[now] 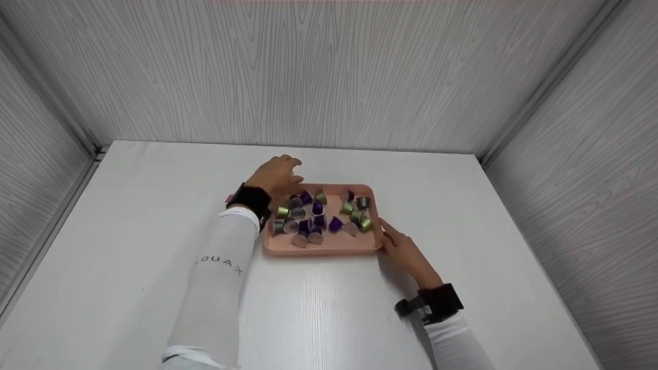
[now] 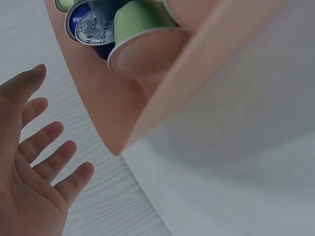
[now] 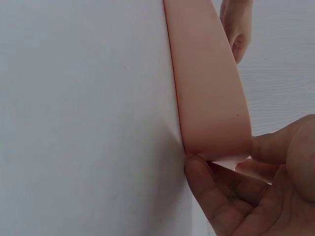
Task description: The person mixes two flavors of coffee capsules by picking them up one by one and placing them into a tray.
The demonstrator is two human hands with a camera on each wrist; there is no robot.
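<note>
A pink rectangular tray (image 1: 324,252) lies on the white table, with several coffee capsules in purple (image 1: 335,224), green (image 1: 366,224) and grey (image 1: 363,202) scattered inside. My left hand (image 1: 275,176) is at the tray's far left corner. In the left wrist view that hand (image 2: 37,167) has its fingers spread, holding nothing, apart from the tray edge (image 2: 106,125); a green capsule (image 2: 135,19) leans close to the wall. At the near right corner my right hand (image 1: 406,252) grips the tray. The right wrist view shows its thumb and fingers (image 3: 206,184) around the tray's corner (image 3: 216,132).
A white table (image 1: 318,303) extends around the tray on every side. Grey wood-grain panels rise behind it (image 1: 329,77) and along the left and right. Each wrist wears a black strap, one on the left (image 1: 252,200) and one on the right (image 1: 439,303).
</note>
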